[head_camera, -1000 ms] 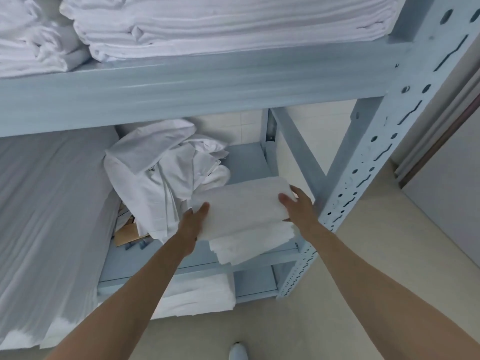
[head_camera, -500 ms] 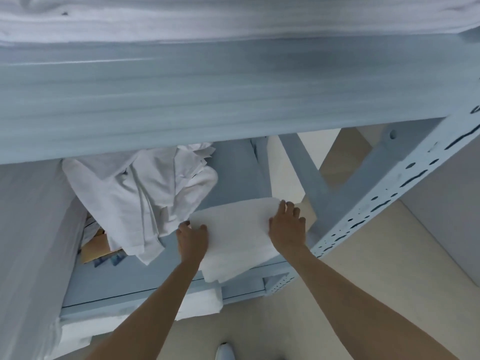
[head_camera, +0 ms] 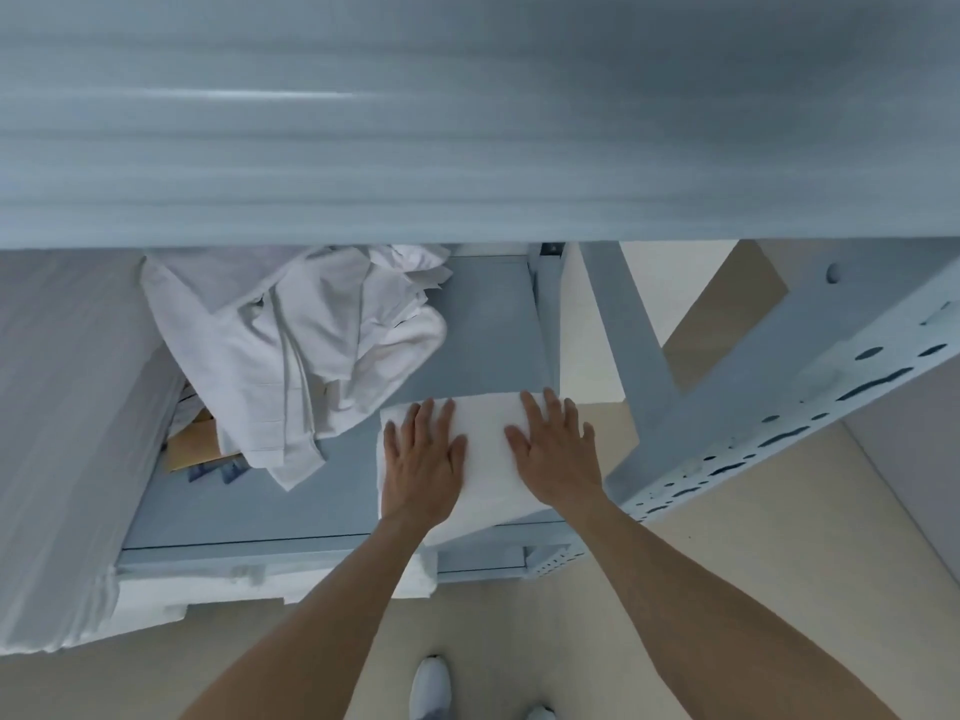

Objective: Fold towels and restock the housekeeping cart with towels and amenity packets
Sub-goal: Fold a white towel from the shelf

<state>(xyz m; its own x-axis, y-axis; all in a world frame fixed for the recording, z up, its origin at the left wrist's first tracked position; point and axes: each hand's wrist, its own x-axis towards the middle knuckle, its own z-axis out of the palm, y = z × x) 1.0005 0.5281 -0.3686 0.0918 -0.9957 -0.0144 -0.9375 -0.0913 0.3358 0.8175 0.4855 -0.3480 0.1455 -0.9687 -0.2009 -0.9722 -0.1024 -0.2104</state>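
We've got both hands flat on the folded towel [head_camera: 488,449], left hand [head_camera: 422,462] and right hand [head_camera: 558,454] with fingers straight, so the grip is open, just pressing. The towel sits at the front right of the shelf [head_camera: 483,324], beside a rumpled pile of linen [head_camera: 291,345]. Our shoe [head_camera: 428,685] shows on the floor below.

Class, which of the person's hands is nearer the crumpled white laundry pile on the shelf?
Left. The left hand presses the folded towel just right of the pile; the right hand lies farther right on the towel.
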